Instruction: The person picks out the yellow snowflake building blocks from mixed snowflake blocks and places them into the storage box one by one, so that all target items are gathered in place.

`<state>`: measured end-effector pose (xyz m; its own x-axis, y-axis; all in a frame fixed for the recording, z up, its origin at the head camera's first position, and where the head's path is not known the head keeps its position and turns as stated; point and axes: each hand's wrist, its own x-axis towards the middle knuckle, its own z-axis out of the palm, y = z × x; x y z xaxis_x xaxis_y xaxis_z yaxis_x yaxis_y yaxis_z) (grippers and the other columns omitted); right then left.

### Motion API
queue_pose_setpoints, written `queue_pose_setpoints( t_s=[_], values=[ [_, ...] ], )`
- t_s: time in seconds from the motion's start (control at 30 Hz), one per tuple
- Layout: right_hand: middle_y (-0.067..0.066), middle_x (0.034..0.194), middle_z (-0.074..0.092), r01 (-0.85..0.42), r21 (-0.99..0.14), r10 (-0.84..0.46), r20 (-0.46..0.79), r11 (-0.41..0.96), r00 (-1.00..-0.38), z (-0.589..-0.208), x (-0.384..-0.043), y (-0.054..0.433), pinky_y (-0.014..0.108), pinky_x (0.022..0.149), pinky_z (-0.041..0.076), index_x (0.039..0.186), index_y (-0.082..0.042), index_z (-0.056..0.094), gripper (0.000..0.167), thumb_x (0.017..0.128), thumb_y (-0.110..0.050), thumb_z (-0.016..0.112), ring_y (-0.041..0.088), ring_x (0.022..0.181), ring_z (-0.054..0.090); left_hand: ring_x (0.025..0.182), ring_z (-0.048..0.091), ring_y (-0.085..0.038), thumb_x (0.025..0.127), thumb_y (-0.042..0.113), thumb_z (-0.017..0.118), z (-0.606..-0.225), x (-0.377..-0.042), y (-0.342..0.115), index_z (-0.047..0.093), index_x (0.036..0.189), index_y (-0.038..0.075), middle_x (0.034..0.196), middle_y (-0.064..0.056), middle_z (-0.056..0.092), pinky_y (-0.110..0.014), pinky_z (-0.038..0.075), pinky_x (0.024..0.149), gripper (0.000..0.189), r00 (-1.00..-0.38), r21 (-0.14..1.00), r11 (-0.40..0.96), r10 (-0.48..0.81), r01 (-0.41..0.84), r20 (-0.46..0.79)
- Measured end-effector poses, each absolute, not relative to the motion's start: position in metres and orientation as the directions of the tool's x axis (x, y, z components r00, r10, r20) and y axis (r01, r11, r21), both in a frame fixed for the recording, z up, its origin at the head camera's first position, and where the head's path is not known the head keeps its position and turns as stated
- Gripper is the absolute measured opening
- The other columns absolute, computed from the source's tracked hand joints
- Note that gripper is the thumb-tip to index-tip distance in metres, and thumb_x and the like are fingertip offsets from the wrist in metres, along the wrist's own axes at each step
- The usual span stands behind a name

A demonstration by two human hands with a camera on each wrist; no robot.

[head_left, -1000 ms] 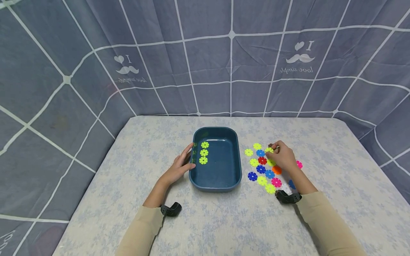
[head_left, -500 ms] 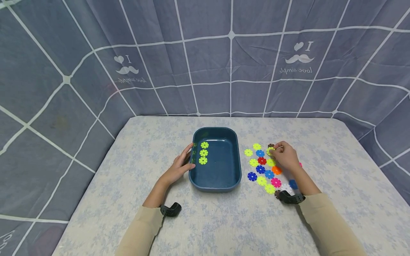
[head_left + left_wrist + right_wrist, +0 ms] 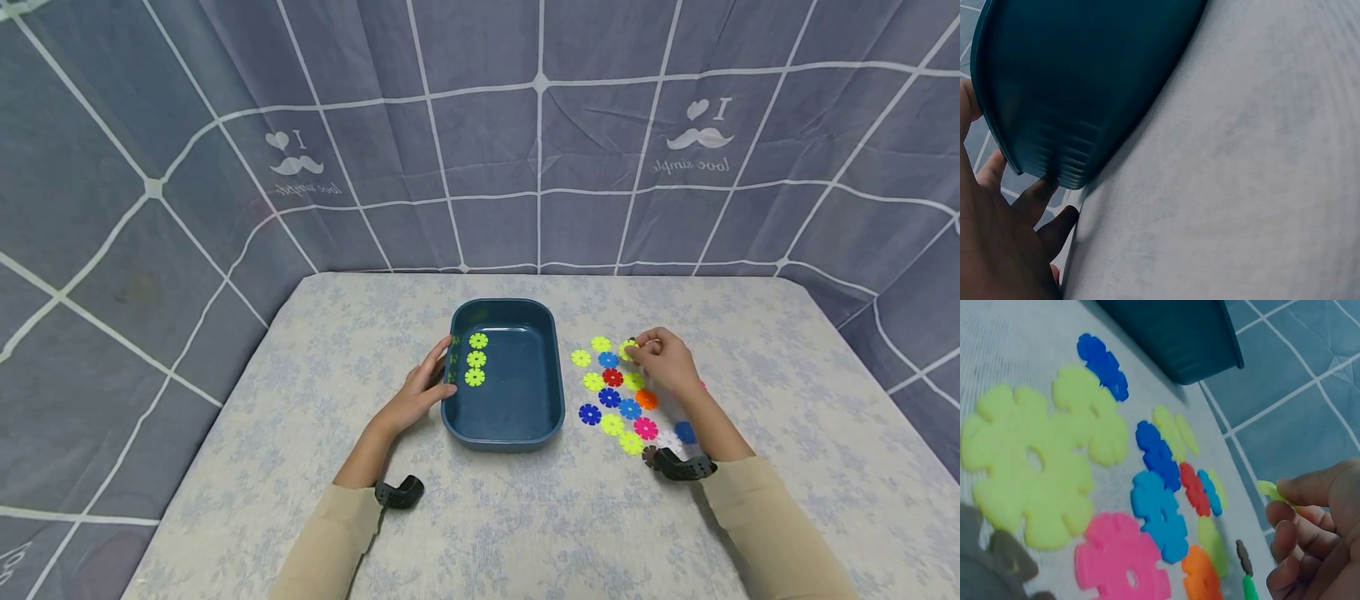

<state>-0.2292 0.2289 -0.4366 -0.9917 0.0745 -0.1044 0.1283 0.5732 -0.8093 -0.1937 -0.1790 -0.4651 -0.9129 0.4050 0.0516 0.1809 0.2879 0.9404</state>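
Observation:
My left hand rests against the left side of a dark teal plastic tub, fingers spread along its outer wall and thumb at the rim. In the left wrist view, fingertips touch the ridged wall of the tub. My right hand pinches a yellow-green snowflake disc between thumb and index finger, above the far end of a scatter of discs. Inside the tub, three yellow-green discs lie in a column along the left.
Right of the tub lie several notched discs, among them a red one, an orange one, a pink one and a dark blue one. Near the right wrist are a white disc and a brown disc. A grey-blue curtain hangs behind the table.
My right hand first drew slightly right, then back left, with the yellow-green disc showing between its fingertips. My left hand and the tub have stayed in place.

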Motion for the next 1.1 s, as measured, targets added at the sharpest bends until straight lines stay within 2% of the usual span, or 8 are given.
queue_pose_setpoints(
  t_s=[0.2, 0.4, 0.53, 0.73, 0.97, 1.1],
  values=[
    [0.013, 0.082, 0.063, 0.063, -0.825, 0.028, -0.057, 0.561, -0.998, -0.433, -0.227, 0.227, 0.028, 0.059, 0.043, 0.112, 0.003, 0.05, 0.035, 0.097, -0.026, 0.061, 0.026, 0.069, 0.054, 0.145, 0.021, -0.032, 0.097, 0.018, 0.052, -0.466, -0.193, -0.18, 0.011, 0.159, 0.021, 0.16, -0.015, 0.02, -0.058, 0.026, 0.11, 0.075, -0.907, 0.94, 0.275, 0.414, 0.203, 0.075],
    [0.012, 0.082, 0.064, 0.045, -0.833, 0.027, -0.036, 0.551, -0.999, -0.43, -0.227, 0.222, 0.031, 0.061, 0.046, 0.11, 0.001, 0.052, 0.032, 0.096, -0.026, 0.062, 0.026, 0.069, 0.055, 0.145, 0.021, -0.034, 0.097, 0.014, 0.052, -0.467, -0.194, -0.18, 0.01, 0.159, 0.018, 0.16, -0.016, 0.019, -0.057, 0.03, 0.108, 0.075, -0.896, 0.941, 0.251, 0.432, 0.228, 0.102],
    [0.01, 0.081, 0.064, 0.024, -0.849, 0.008, -0.023, 0.528, -1.0, -0.426, -0.225, 0.218, 0.033, 0.061, 0.048, 0.11, 0.001, 0.051, 0.029, 0.096, -0.023, 0.061, 0.024, 0.067, 0.055, 0.145, 0.02, -0.035, 0.097, 0.011, 0.051, -0.466, -0.194, -0.179, 0.009, 0.159, 0.017, 0.159, -0.018, 0.018, -0.058, 0.029, 0.108, 0.075, -0.904, 0.941, 0.273, 0.421, 0.202, 0.072],
    [0.016, 0.085, 0.064, -0.012, -0.869, -0.032, -0.005, 0.495, -0.999, -0.42, -0.222, 0.214, 0.026, 0.062, 0.049, 0.111, 0.004, 0.05, 0.033, 0.096, -0.023, 0.062, 0.02, 0.064, 0.052, 0.144, 0.019, -0.038, 0.096, 0.008, 0.05, -0.444, -0.185, -0.175, 0.008, 0.158, 0.01, 0.158, -0.023, 0.017, -0.06, 0.026, 0.109, 0.075, -0.91, 0.939, 0.309, 0.413, 0.152, 0.011],
    [0.025, 0.09, 0.063, -0.028, -0.876, -0.049, 0.005, 0.482, -0.999, -0.412, -0.217, 0.207, 0.03, 0.065, 0.051, 0.112, 0.004, 0.049, 0.034, 0.097, -0.024, 0.062, 0.02, 0.063, 0.052, 0.144, 0.019, -0.039, 0.095, 0.008, 0.049, -0.425, -0.176, -0.171, 0.009, 0.157, 0.006, 0.157, -0.025, 0.018, -0.06, 0.025, 0.11, 0.074, -0.91, 0.934, 0.322, 0.414, 0.153, 0.006],
    [0.024, 0.087, 0.062, -0.053, -0.878, -0.066, 0.024, 0.476, -0.998, -0.407, -0.214, 0.204, 0.03, 0.062, 0.049, 0.111, 0.004, 0.05, 0.034, 0.097, -0.024, 0.062, 0.021, 0.063, 0.051, 0.144, 0.019, -0.039, 0.095, 0.008, 0.049, -0.427, -0.176, -0.171, 0.009, 0.157, 0.007, 0.157, -0.024, 0.018, -0.06, 0.023, 0.11, 0.074, -0.913, 0.935, 0.322, 0.409, 0.15, 0.006]
  ],
)
